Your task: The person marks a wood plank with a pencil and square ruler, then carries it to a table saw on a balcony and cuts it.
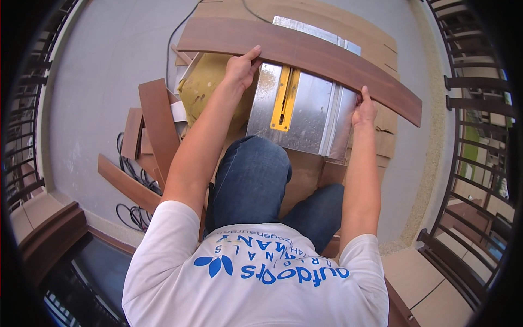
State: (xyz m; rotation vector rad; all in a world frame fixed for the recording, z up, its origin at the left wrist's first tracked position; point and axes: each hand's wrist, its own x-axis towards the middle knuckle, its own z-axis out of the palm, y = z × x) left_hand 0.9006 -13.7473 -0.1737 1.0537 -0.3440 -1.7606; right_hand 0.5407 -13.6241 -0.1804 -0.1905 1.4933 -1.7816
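A long reddish-brown wooden board (305, 48) lies crosswise over a table saw (310, 111) with a silver metal top. My left hand (243, 68) grips the board's near edge, left of its middle, thumb and fingers closed on it. Farther right, my right hand (364, 109) holds the same near edge, with a finger laid up on the board's face. The saw's yellow slotted insert (284, 101) shows between my arms, near side of the board. The board hides the far part of the metal top. Whether a blade stands up in the slot I cannot tell.
Flattened cardboard (387, 54) lies under and behind the saw. A yellow rounded object (210, 90) sits left of it. Several loose boards (158, 122) and black cable (133, 215) lie at the left. Dark railings (474, 82) bound both sides. My bent knee (253, 169) is close to the saw's near edge.
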